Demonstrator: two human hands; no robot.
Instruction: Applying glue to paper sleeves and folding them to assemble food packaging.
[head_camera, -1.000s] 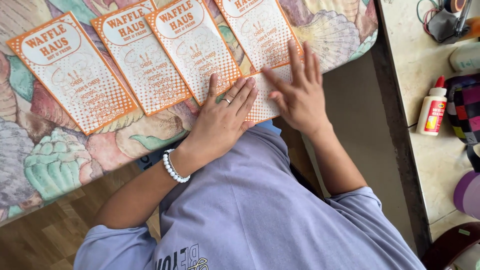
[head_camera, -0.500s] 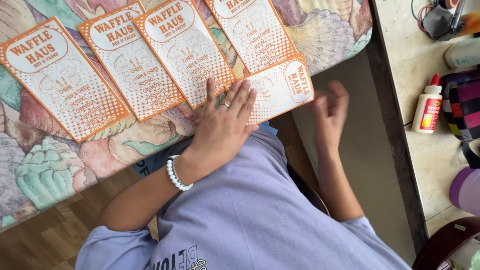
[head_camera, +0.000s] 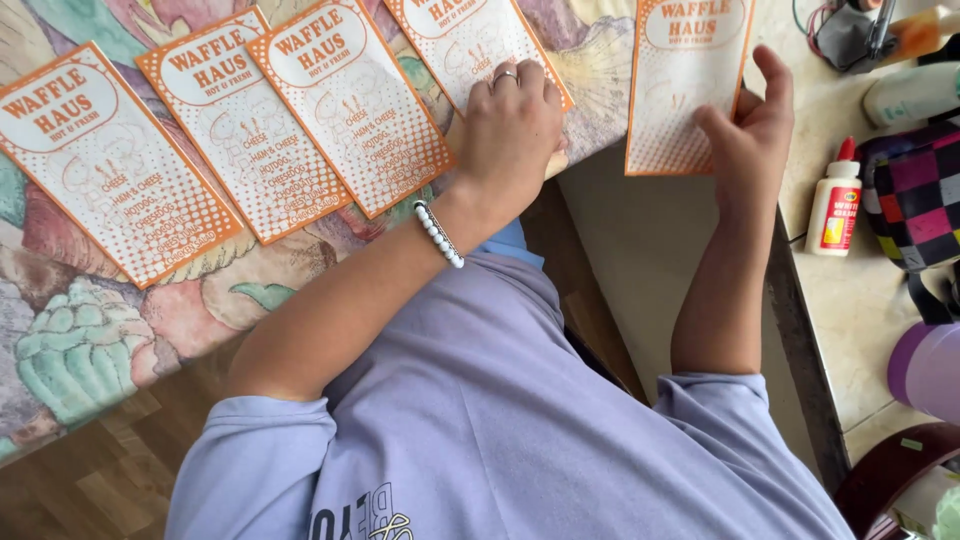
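Patterned in pastel shells and leaves, a tablecloth (head_camera: 90, 340) is seen covering the table on the left, and upon it four orange-and-white printed cards are laid in a slanting row, each overlapping or touching its neighbour. A lilac sweatshirt (head_camera: 480, 440) is worn by the person, whose arms are stretched forward from the lower edge of the view. To the right, a pale counter (head_camera: 850, 300) is seen, separated from the table by a gap. A checked bag (head_camera: 915, 195) in pink, purple and black is set on the counter, and a small white glue bottle (head_camera: 835, 205) with a red cap is stood upright just beside it.

The fourth card (head_camera: 465, 45) of the row is pressed flat under the left hand (head_camera: 510, 125), whose fingers are curled down on its lower end. A fifth card (head_camera: 688, 85) is held up by the right hand (head_camera: 750, 125), pinched at its right edge between thumb and fingers, clear of the row and over the gap. A white bead bracelet (head_camera: 440, 235) is worn on the left wrist, and a ring (head_camera: 505, 76) on one finger.
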